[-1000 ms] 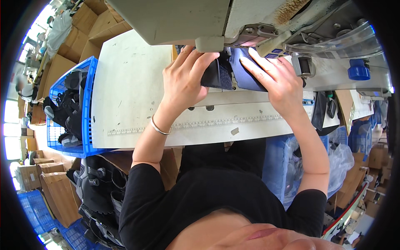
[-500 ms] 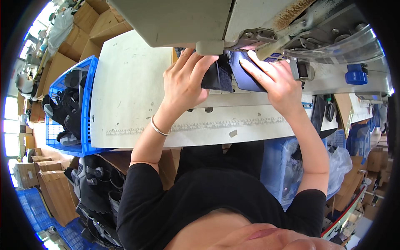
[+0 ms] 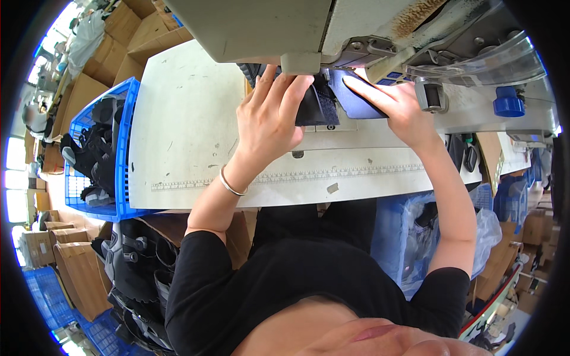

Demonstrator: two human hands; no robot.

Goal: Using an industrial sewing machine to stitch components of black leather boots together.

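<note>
Under the head of a large sewing machine (image 3: 255,29) lies dark work in two visible portions. On the left is a black piece (image 3: 310,110) with a fuzzy dark-blue edge; my left hand (image 3: 265,115) closes over it, thumb tucked below and some fingertips hidden beneath the machine. On the right, a smooth blue-violet flap (image 3: 354,99) with a dark edge is gripped by my right hand (image 3: 411,113), its index finger stretched along the top. Whether the two portions join under the machine is hidden. The needle area cannot be seen.
A ruler strip (image 3: 285,177) runs along the front of the white table (image 3: 178,130). Left stands a blue crate (image 3: 123,154) of black-and-grey pieces. Dark shoe-like parts (image 3: 133,261) are heaped below it. A plastic-lined blue bin (image 3: 395,237) sits under the table's right side.
My right hand has shifted slightly right and up, pulling the blue-violet flap's edge with it. My left hand and the black piece have moved slightly right.
</note>
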